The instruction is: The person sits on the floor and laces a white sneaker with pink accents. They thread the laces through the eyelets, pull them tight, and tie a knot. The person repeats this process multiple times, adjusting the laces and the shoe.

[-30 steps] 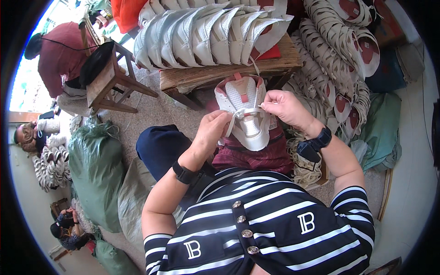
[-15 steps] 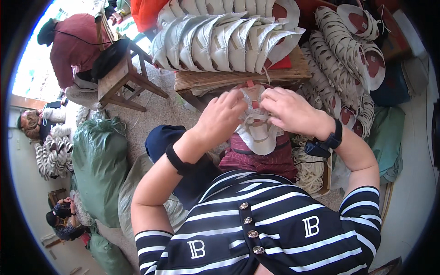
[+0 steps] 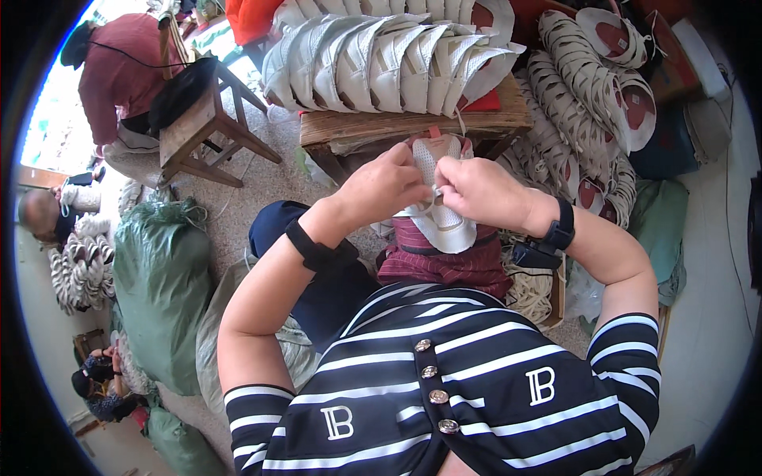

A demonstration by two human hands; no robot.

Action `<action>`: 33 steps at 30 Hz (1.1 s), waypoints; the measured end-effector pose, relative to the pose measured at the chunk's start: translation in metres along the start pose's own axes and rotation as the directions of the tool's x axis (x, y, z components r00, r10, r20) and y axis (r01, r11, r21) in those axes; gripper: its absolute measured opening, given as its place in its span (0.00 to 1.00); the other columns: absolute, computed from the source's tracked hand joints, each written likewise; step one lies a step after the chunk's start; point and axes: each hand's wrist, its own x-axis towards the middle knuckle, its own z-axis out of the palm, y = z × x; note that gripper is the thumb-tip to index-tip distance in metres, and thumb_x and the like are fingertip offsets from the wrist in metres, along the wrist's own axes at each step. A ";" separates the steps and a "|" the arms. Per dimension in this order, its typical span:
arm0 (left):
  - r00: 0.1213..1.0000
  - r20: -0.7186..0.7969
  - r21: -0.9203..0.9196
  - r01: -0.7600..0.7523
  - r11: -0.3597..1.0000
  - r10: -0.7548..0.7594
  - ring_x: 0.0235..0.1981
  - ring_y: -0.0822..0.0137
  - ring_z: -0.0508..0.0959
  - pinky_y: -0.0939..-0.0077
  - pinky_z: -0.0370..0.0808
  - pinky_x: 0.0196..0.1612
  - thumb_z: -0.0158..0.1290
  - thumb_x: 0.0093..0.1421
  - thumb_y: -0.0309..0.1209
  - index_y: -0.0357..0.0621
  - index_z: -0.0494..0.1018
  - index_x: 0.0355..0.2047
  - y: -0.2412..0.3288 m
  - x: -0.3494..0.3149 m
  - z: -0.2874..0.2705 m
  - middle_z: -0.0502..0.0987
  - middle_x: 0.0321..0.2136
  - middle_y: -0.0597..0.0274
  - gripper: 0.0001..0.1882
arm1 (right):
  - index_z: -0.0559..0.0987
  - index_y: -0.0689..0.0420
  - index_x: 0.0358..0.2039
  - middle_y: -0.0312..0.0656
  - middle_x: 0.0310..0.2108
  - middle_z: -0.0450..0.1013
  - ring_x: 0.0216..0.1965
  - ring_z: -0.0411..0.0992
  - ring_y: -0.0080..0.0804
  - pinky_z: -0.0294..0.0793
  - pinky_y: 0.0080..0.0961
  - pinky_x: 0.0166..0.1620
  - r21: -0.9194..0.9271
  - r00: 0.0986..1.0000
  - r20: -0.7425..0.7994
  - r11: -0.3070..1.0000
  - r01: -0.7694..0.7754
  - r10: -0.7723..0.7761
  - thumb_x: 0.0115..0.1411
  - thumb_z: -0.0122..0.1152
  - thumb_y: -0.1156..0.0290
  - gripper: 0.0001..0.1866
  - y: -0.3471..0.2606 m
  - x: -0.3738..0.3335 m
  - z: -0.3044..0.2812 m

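You're pinching lace with your right hand; left hand, can't make out its grip. Shoe is looking part-laced, top bare.

glare upper left | soft light elsewhere | edges bowed, corners black

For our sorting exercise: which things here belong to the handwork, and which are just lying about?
Job in hand: white mesh shoe upper; probably nested cream uppers, loose cream cords.
Lying about: shiny green plastic sack; brown wooden seat.
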 end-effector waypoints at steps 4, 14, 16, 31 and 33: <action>0.998 -0.050 -0.054 0.038 0.998 -0.040 0.35 0.53 0.74 0.63 0.74 0.41 0.58 0.58 0.32 0.38 0.79 0.30 0.002 0.005 0.006 0.71 0.34 0.52 0.09 | 0.73 0.60 0.35 0.49 0.24 0.74 0.29 0.75 0.52 0.74 0.43 0.34 -0.073 0.954 -0.177 0.970 0.232 -0.241 0.58 0.59 0.70 0.08 0.001 -0.003 0.005; 0.919 -0.145 -0.319 0.306 0.897 -0.366 0.37 0.64 0.74 0.68 0.74 0.41 0.62 0.52 0.30 0.35 0.81 0.24 0.001 0.010 0.038 0.73 0.33 0.58 0.09 | 0.75 0.57 0.43 0.47 0.44 0.73 0.38 0.74 0.51 0.75 0.42 0.40 -0.238 0.925 -0.252 0.908 -0.344 0.284 0.59 0.60 0.71 0.12 0.031 -0.059 -0.009; 0.856 -0.190 -0.391 0.383 0.837 -0.481 0.36 0.67 0.75 0.71 0.74 0.40 0.61 0.56 0.30 0.35 0.81 0.26 0.005 0.016 0.044 0.74 0.33 0.61 0.09 | 0.74 0.58 0.45 0.47 0.45 0.71 0.40 0.74 0.51 0.75 0.43 0.42 -0.149 0.948 -0.317 0.985 -0.083 0.031 0.58 0.60 0.72 0.14 0.031 -0.043 -0.018; 0.869 -0.391 -0.247 0.220 0.944 -0.305 0.39 0.42 0.75 0.53 0.73 0.42 0.54 0.60 0.30 0.39 0.72 0.32 0.031 0.055 0.058 0.72 0.36 0.44 0.07 | 0.72 0.61 0.35 0.48 0.38 0.68 0.38 0.71 0.50 0.72 0.39 0.41 0.061 0.964 0.196 0.984 0.168 -0.177 0.47 0.72 0.70 0.19 0.053 -0.003 -0.047; 0.938 -0.212 -0.109 0.255 0.961 -0.274 0.43 0.45 0.76 0.55 0.75 0.44 0.55 0.57 0.30 0.43 0.76 0.34 0.033 0.057 0.061 0.72 0.39 0.49 0.06 | 0.71 0.60 0.33 0.48 0.36 0.67 0.37 0.69 0.50 0.71 0.39 0.40 0.043 0.969 0.092 0.973 0.228 -0.231 0.48 0.71 0.72 0.17 0.057 -0.010 -0.037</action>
